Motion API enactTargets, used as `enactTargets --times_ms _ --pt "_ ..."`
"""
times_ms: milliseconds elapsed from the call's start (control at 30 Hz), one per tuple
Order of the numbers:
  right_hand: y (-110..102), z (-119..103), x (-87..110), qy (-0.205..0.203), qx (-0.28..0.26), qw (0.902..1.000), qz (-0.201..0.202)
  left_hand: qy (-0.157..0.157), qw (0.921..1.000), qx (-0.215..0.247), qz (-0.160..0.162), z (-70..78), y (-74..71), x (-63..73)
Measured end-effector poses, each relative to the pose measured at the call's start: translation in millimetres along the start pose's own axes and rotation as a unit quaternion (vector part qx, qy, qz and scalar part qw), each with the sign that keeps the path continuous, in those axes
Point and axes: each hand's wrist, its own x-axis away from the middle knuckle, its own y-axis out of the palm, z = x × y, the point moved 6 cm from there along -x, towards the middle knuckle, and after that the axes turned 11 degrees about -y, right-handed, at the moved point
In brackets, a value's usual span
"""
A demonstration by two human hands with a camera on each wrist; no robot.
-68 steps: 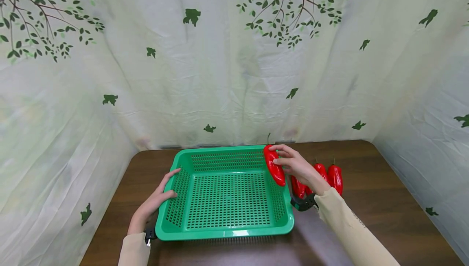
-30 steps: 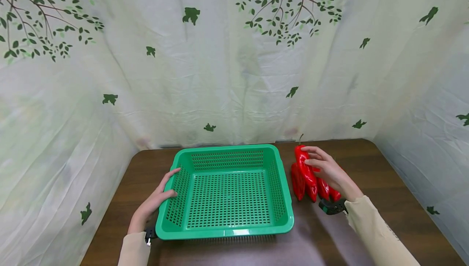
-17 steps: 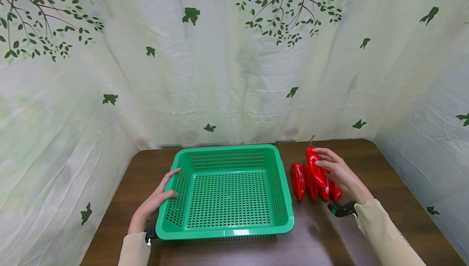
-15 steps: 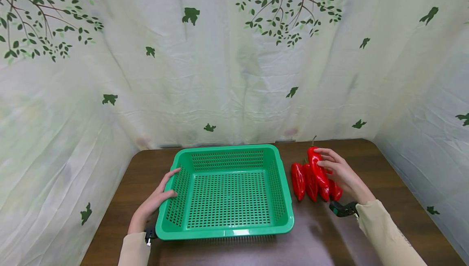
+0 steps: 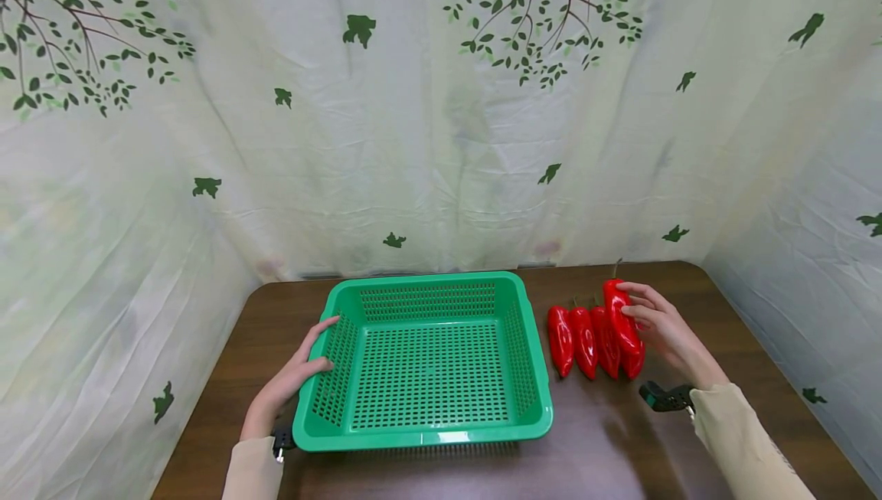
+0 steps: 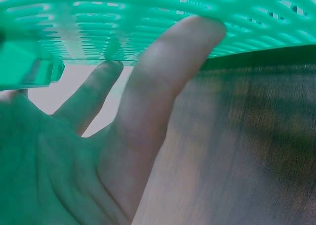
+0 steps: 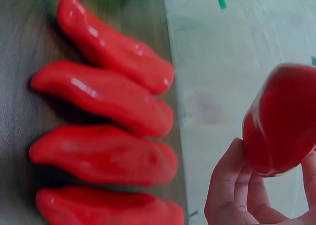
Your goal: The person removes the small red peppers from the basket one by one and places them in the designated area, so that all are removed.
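Note:
My right hand (image 5: 664, 331) holds a glossy red pepper (image 5: 619, 316) upright between thumb and fingers, its stem pointing up. In the right wrist view the held pepper (image 7: 281, 121) is seen from its end, raised above the table. Below it several more red peppers (image 5: 561, 341) lie side by side in a row; the rightmost is partly hidden behind the held one. My left hand (image 5: 292, 377) grips the left rim of a green plastic basket (image 5: 420, 439), thumb and one finger over the rim. Other fingers (image 6: 148, 96) reach along the basket's outer wall in the left wrist view.
The basket stands on a dark wooden table (image 5: 703, 347), just left of the pepper row. A pale curtain (image 5: 441, 140) printed with branches and leaves hangs behind the table and at both sides.
My right hand has carried the pepper rightward from over the basket's right edge, across the row, to above its right end. The left hand and the basket have stayed put.

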Motion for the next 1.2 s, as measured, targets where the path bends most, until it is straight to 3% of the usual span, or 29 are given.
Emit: enactTargets --times_ms 233,433,1200 --pt "-17 6 7.2 -0.021 -0.022 0.9995 0.010 -0.003 1.0000 0.001 0.001 -0.7 0.6 0.4" --pt "-33 13 14.1 -0.015 -0.015 0.9995 0.022 -0.001 1.0000 0.004 -0.001 -0.4 0.4 0.1" --pt "-70 43 28.5 0.024 0.079 0.9946 0.064 0.002 1.0000 0.005 -0.002 -0.3 -0.1 -1.0"
